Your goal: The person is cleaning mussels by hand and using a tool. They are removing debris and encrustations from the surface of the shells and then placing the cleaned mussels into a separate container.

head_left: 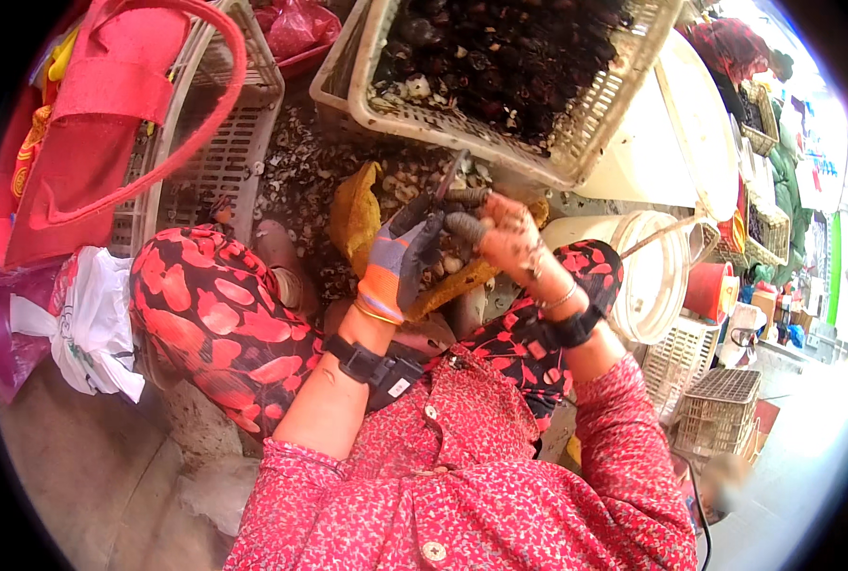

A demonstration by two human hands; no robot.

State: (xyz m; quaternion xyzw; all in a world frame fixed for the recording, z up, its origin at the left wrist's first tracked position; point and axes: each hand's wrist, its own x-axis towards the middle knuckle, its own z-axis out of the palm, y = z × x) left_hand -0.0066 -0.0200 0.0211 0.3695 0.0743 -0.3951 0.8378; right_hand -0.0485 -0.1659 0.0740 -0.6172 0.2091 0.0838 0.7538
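A seated person in a red patterned shirt (433, 514) and dark floral trousers (214, 314) worked with both hands drawn close together above the lap, just short of a pale plastic crate (581, 157) heaped with dark shells (500, 67). A thin, dark, blade-like strip (455, 173) stood out between the hands. Its long axis ran steeply up the view, leaning slightly right, with the free end pointing away from the body toward the crate's near rim; its lower end was hidden among the fingers.

The left hand (405, 252), in a grey and orange glove with dark fingers, was curled narrow beside the strip's lower end. The right hand (511, 238), ungloved with wraps around its fingers, was bent inward, those fingertips meeting the glove. Which hand gripped the strip, I could not tell.

A yellow, curved piece of material (352, 224) lay just left of the glove, and broken shell (295, 181) littered the ground beyond. A white bucket (576, 231) stood near the right knee.
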